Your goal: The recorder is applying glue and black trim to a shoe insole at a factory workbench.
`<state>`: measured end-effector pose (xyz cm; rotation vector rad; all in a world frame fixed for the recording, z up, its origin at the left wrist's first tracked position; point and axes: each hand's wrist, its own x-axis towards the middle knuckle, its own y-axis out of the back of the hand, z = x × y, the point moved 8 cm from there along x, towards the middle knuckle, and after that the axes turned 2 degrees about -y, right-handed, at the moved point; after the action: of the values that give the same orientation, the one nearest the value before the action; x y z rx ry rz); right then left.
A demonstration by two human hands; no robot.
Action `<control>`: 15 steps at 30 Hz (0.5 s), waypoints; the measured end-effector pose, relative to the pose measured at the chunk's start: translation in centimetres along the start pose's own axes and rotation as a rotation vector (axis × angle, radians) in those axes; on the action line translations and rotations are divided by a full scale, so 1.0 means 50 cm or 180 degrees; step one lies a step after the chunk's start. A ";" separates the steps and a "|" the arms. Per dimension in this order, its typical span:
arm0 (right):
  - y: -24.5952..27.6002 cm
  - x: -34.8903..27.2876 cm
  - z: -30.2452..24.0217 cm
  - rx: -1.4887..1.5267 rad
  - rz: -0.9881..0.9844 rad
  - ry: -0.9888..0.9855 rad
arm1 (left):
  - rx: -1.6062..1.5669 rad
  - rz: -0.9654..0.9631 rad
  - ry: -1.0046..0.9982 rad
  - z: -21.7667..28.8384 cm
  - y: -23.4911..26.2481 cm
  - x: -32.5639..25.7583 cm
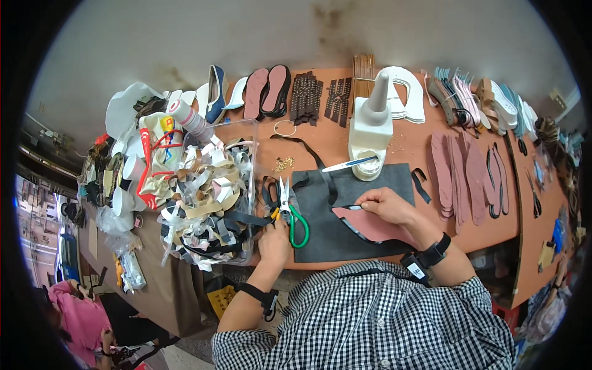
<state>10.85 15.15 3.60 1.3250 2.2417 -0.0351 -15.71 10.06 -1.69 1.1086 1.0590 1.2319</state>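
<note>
My right hand (383, 206) pinches a pink insole (376, 226) near its pointed end, above the dark mat (317, 237). A black strip runs along the insole's edge. My left hand (274, 243) is closed at the handles of scissors (299, 227), beside the scrap bin; one green loop shows to its right and the blades point away from me. Something yellow shows by its fingertips, too small to name. A black strap (325, 179) lies over the mat's far edge. Behind it, a blue-and-white pen-like tool (349, 164) rests across a small white pot (368, 171).
A clear bin (254, 154) of fabric scraps stands at the left. The white cone-topped stand (373, 117) rises beyond the mat. Pink insoles (472, 179) lie at the right; shoes and soles (275, 91) line the wall. Another person (77, 308) sits at the lower left.
</note>
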 end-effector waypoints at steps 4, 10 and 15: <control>0.003 -0.002 0.007 0.0068 0.0040 -0.0058 | -0.0456 -0.0393 0.0588 -0.019 0.031 0.019; 0.021 -0.009 0.031 0.0121 0.0231 -0.0146 | -0.1828 -0.0517 0.0752 -0.040 0.017 -0.025; 0.023 -0.017 0.043 -0.0030 0.0166 -0.0242 | -0.2815 -0.0532 0.0670 -0.056 -0.022 -0.073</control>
<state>13.05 14.45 2.42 1.3537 2.1406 -0.0552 -18.50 6.52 -3.18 0.2110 0.6096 1.4763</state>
